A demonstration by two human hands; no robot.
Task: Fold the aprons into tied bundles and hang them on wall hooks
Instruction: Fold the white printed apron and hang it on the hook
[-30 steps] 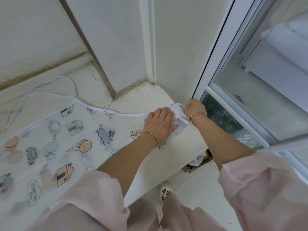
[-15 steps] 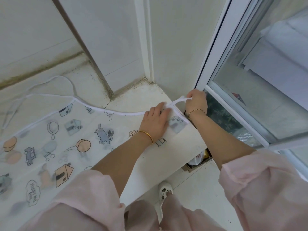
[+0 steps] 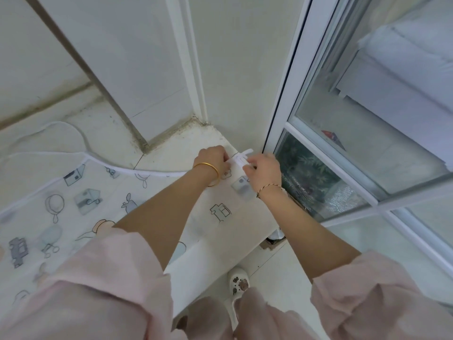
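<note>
A thin white apron (image 3: 73,207) printed with houses, cars and balloons lies spread flat on a white counter (image 3: 171,148), reaching from the left edge to the counter's right corner. Its white strap (image 3: 241,158) sticks up at that corner. My left hand (image 3: 213,160) pinches the strap from the left with curled fingers. My right hand (image 3: 263,171) pinches the same strap from the right, close to the left hand. Another long white tie (image 3: 73,131) trails loose across the counter at the upper left.
White walls meet in a corner right behind the counter. A sliding glass door with a white frame (image 3: 284,114) stands at the right. On the pale floor below are my slipper (image 3: 239,285) and a small open box (image 3: 274,239) under the counter's edge.
My left hand lifted off the apron corner, where it pressed flat, and now pinches the strap. My right hand pulled the strap up and came nearer the left.
</note>
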